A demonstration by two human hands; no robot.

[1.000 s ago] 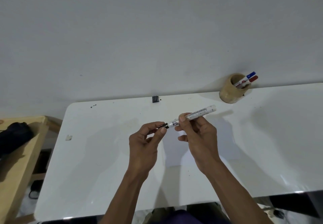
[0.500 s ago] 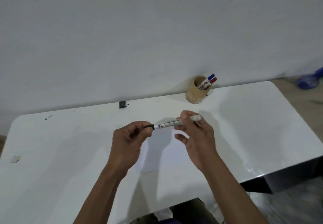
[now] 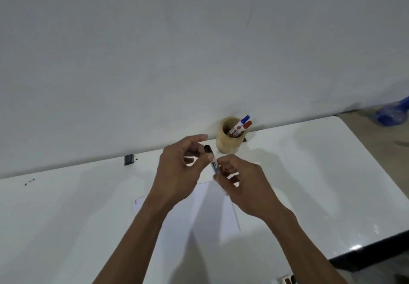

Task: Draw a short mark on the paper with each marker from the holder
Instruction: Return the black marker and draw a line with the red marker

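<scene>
A black-capped white marker (image 3: 214,166) stands nearly upright between both hands, cap (image 3: 207,149) on top. My left hand (image 3: 180,173) pinches it just under the cap. My right hand (image 3: 242,186) grips its lower end. Under the hands a white sheet of paper (image 3: 200,208) lies on the white table (image 3: 321,184), with a short dark mark (image 3: 136,201) at its left edge. The tan round holder (image 3: 228,143) stands just behind the hands at the wall, holding a blue-capped marker (image 3: 244,119) and a red-capped marker (image 3: 247,125).
A small black block (image 3: 129,159) sits at the table's back edge, left of the hands. Dark specks (image 3: 28,182) dot the far left. The table's right edge drops to the floor, where a blue plastic object (image 3: 394,115) lies.
The marker has swung from lying sideways between the hands to nearly upright, cap end up. Both hands have closed in on each other, nearer the holder. The view has shifted.
</scene>
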